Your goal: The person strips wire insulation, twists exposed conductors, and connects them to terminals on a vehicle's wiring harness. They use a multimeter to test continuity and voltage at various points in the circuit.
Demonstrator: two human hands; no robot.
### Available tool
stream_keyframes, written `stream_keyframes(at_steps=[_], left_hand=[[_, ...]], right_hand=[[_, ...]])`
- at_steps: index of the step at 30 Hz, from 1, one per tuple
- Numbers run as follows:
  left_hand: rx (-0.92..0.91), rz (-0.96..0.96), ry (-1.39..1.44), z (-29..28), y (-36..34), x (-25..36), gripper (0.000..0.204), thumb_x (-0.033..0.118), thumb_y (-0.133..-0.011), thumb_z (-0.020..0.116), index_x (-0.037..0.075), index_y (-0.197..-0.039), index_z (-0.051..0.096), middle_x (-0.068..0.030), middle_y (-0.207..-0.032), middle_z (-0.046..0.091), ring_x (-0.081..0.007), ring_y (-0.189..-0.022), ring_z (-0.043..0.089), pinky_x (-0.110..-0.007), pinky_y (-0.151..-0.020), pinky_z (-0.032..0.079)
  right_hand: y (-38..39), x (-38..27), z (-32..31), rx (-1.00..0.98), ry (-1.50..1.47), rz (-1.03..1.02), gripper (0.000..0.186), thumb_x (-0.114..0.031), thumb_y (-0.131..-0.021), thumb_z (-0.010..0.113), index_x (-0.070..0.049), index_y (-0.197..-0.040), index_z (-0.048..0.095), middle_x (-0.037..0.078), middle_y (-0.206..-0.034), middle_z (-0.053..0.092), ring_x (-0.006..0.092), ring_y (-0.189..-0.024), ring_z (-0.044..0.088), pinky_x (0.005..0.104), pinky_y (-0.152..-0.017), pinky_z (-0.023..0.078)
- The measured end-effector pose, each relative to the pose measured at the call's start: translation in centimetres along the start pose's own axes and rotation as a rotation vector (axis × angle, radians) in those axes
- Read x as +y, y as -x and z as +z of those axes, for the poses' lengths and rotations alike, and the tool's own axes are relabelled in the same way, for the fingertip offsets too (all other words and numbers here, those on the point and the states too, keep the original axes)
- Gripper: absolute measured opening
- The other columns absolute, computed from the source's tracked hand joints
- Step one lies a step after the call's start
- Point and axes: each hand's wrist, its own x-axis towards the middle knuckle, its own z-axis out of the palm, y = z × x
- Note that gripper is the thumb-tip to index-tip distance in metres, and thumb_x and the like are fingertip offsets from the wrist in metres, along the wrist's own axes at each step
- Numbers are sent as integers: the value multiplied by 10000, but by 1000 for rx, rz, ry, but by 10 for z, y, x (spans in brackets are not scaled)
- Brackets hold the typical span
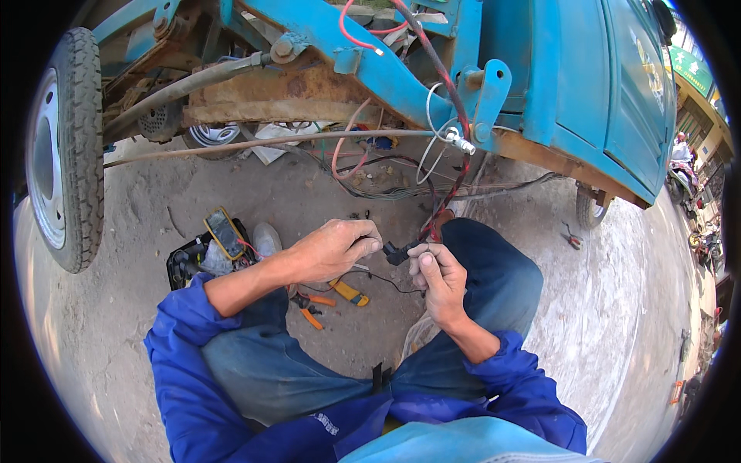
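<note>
While both hands are working close together, the left hand (336, 248) is drawing its thumb toward its fingertips; I cannot tell whether anything small is sitting between them. Just beside it, the right hand (441, 284) is curling thumb and fingers in, and the black connector (397, 254) is sitting between the two hands, seemingly touching the right fingertips; whether they are gripping it, I cannot tell.

The step in hand is apparently fine handling of this connector and its wiring, so the next move is likely calling for a steady right hand and a precise, well-lined-up pinch from the left.

Below the left hand, a yellow tool (351, 293) and cutters (312, 317) are lying on the ground (363, 332). Farther left of that hand, a meter (225, 234) is resting. Well to the right of the right hand, pliers (572, 240) are lying.

Beyond both hands, a red-and-black cable (452, 92) is running up past a white plug (461, 142) toward the blue frame (324, 38). Well beyond the left hand, a wheel (81, 154) is standing upright.
</note>
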Motion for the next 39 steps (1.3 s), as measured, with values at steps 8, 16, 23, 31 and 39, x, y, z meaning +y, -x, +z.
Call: stream_keyframes(at_steps=[8,16,23,31,39], left_hand=[[-152,-42,-77,7,-8,-17,378,286,-1044,600,-26,-1255,621,-221,-1141,699,-377,-1080,673,-452,-921,513],[-193,-7,-58,20,-15,-23,503,318,-1016,646,-39,-1351,534,-285,-1203,675,-428,-1159,649,-484,-965,500],[-224,67,-136,21,-22,-26,401,314,-1037,617,-8,-1276,601,-231,-1137,704,-408,-1080,677,-473,-904,515],[-356,-16,-18,16,-25,-10,311,279,-1015,638,-5,-1134,684,-167,-1021,725,-291,-935,675,-421,-846,508],[-404,49,-13,14,-23,-4,389,327,-940,732,-14,-1123,687,-132,-958,707,-253,-893,652,-406,-791,500]], right_hand=[[-28,-14,-5,226,83,-31,430,-124,-971,745,-8,-1346,567,-41,-928,521,8,-675,435,186,-527,313],[-33,-13,-11,184,55,50,238,-145,-1000,713,-20,-1186,631,-68,-777,507,0,-559,376,202,-489,263],[-28,-17,-16,77,17,16,195,-200,-1001,720,-41,-1061,626,-75,-702,479,21,-549,381,216,-496,277],[-29,-21,-22,82,-114,80,143,-171,-1010,692,-84,-1048,585,-63,-761,486,25,-580,385,198,-508,296],[-32,-13,-25,126,-196,141,155,-190,-1055,629,-82,-1157,581,-45,-837,540,24,-605,392,185,-508,307]])
